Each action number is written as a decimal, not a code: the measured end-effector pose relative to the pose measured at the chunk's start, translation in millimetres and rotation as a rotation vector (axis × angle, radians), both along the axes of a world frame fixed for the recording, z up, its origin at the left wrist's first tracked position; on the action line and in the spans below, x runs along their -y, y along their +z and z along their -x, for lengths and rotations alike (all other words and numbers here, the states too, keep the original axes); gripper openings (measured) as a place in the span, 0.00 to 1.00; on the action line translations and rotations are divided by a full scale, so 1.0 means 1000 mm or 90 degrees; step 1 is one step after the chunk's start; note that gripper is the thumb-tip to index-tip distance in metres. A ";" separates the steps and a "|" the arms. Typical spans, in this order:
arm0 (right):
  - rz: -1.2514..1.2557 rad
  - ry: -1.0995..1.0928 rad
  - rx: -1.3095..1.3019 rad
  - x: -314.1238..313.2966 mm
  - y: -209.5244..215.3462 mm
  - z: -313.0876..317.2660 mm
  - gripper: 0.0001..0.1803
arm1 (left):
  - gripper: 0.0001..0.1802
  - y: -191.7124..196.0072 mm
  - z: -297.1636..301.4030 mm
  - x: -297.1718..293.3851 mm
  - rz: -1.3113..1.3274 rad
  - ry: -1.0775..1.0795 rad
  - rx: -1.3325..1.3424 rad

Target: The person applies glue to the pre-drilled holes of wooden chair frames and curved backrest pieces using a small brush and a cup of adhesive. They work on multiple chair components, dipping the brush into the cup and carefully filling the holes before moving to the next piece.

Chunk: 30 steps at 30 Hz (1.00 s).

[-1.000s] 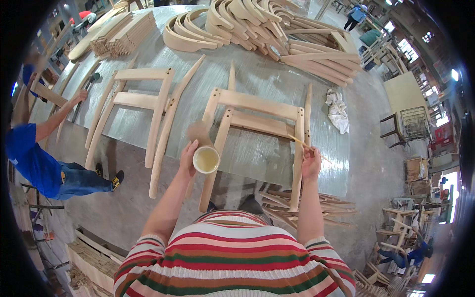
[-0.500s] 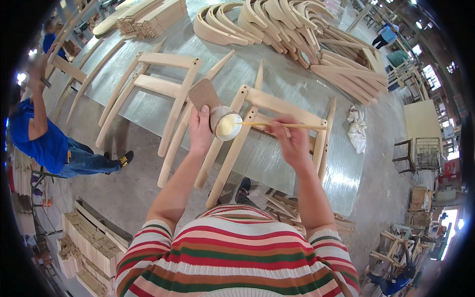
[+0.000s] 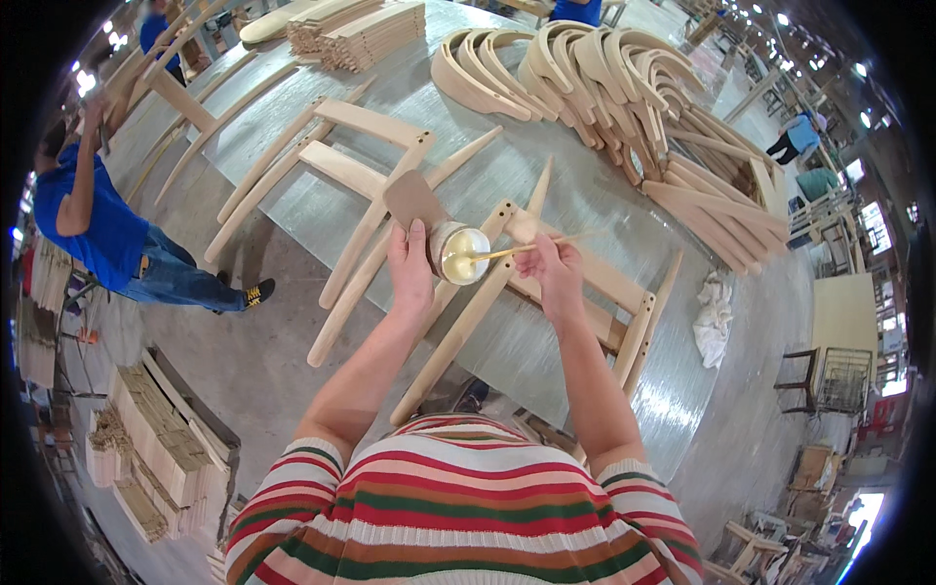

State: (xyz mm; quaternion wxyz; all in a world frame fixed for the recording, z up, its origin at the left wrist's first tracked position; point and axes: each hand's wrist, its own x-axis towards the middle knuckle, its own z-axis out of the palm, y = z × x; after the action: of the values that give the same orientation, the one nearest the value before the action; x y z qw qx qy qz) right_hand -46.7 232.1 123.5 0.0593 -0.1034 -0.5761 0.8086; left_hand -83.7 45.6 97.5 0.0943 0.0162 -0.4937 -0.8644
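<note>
Head view, looking down past a striped knit sweater [image 3: 468,497] at the bottom of the frame. At the centre, the left hand [image 3: 410,265] grips a cup [image 3: 464,257] of pale yellow contents, the thumb against a flat brown piece [image 3: 413,201] beside it; most of the fingers are hidden. Just right of it, the right hand [image 3: 552,278] pinches a thin yellowish stick [image 3: 502,254], whose left end is inside the cup.

Cup and hands block part of a wooden frame [image 3: 616,276] lying on a shiny grey table [image 3: 531,366]. A second wooden frame [image 3: 375,124] lies to its upper left, partly covered by the brown piece. A crumpled white cloth [image 3: 714,322] is at the right of the table.

At lower left, stacked wood [image 3: 166,448] stands on the floor. At left, a co-worker in a blue shirt [image 3: 109,229] has an arm raised beside more wooden parts. Farther off, across the top, are bundled slats [image 3: 369,37], curved wooden pieces [image 3: 585,83] and a pile of straight pieces [image 3: 717,200]. Beyond, at upper right, stands a person in light blue [image 3: 802,135].
</note>
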 end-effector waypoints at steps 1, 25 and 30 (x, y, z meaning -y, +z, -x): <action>0.059 -0.008 0.007 -0.005 -0.002 -0.001 0.07 | 0.13 0.002 0.002 -0.003 -0.028 0.005 0.010; 0.162 -0.109 -0.022 -0.039 -0.043 0.034 0.06 | 0.08 -0.049 0.055 -0.038 -0.219 0.043 0.254; -0.390 -0.132 -0.136 -0.057 -0.022 0.064 0.06 | 0.08 -0.075 0.026 -0.012 -0.291 -0.018 0.372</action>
State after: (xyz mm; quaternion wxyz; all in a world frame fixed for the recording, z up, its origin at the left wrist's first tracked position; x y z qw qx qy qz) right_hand -110.6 289.1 101.3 0.2294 -0.0531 -0.7693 0.5939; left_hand -110.1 57.3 22.9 -0.0690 0.2762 -0.2940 -0.9124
